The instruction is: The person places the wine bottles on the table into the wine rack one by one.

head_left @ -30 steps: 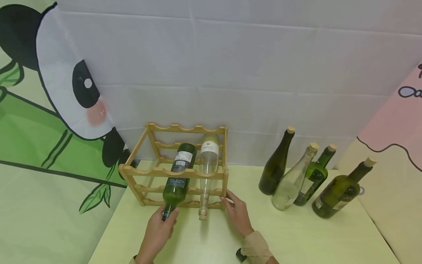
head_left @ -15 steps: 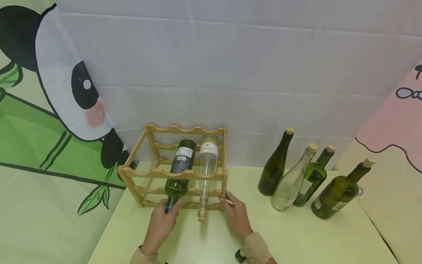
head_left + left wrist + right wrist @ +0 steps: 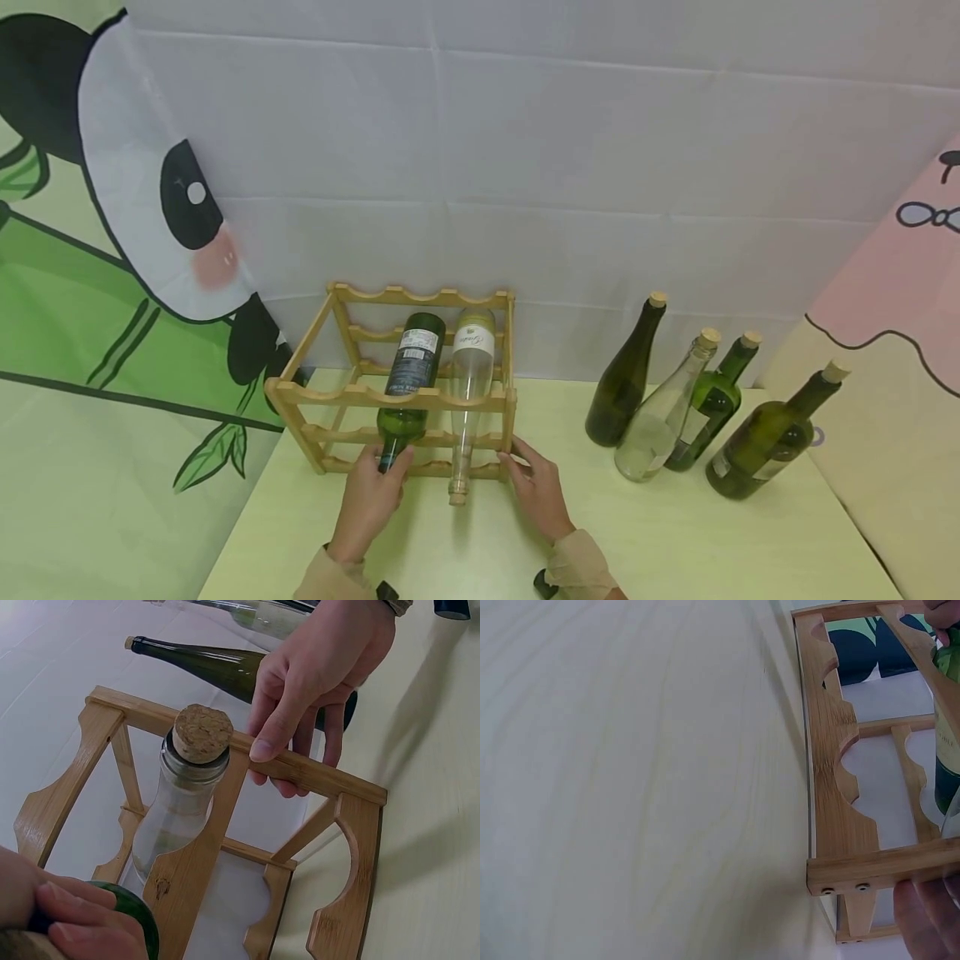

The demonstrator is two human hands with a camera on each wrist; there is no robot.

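Observation:
A wooden wine rack point(image 3: 390, 393) stands on the table near the back wall. My left hand point(image 3: 369, 502) grips the neck of a green wine bottle point(image 3: 401, 423), which lies in the rack with its base toward the wall. Beside it, on the right, lies a clear glass bottle point(image 3: 472, 371), its cork point(image 3: 202, 733) facing me. My right hand point(image 3: 542, 496) holds the rack's front right upright; in the left wrist view its thumb lies on one side of the wood, its fingers behind. The left hand hides the green bottle's mouth.
Several corked bottles stand on the table right of the rack: a dark slim bottle point(image 3: 621, 383), a clear bottle point(image 3: 660, 425), a green bottle point(image 3: 716, 400) and an olive-green bottle point(image 3: 765, 442). A printed cloth point(image 3: 555, 208) hangs behind the table point(image 3: 660, 542).
My left hand has moved forward, sliding the green wine bottle deeper into the rack toward the wall. The right hand stays at the rack's upright.

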